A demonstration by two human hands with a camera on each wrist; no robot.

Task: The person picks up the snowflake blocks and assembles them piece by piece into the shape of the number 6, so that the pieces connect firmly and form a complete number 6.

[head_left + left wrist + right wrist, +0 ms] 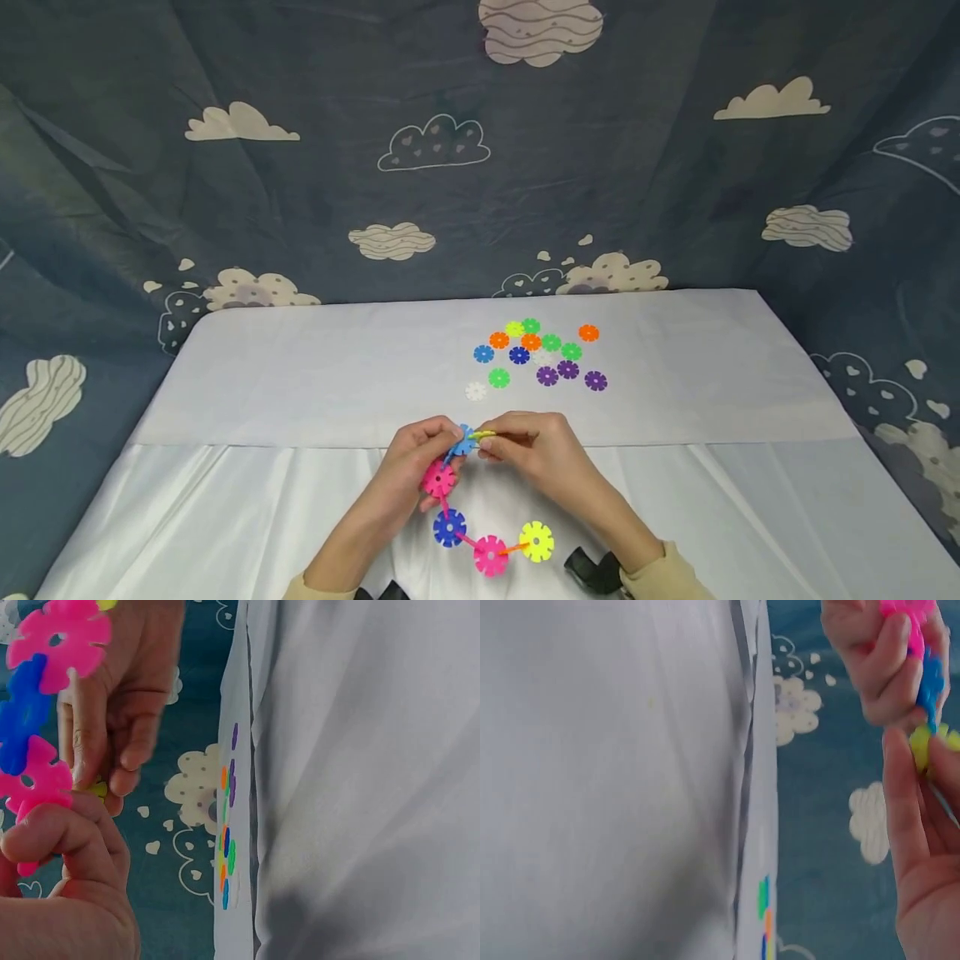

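Note:
Both hands meet above the front of the white table in the head view. My left hand (414, 460) pinches a chain of notched plastic snowflake discs near a light blue disc (464, 442). Between thumb and fingers, my right hand (538, 448) pinches a yellow disc (483, 434), seen edge-on against the light blue one; in the right wrist view the yellow disc (921, 748) touches the blue piece (930, 684). From the left hand hang a pink disc (438, 479), a dark blue disc (450, 528), another pink disc (491, 556) and, past an orange connecting disc (514, 549), a yellow end disc (537, 542).
Several loose discs lie farther back on the white tablecloth (337, 375), among them a purple disc (596, 381), an orange disc (588, 332) and a white disc (476, 391). A dark cloud-patterned curtain (322, 192) stands behind. A black strap (592, 572) is by the right wrist.

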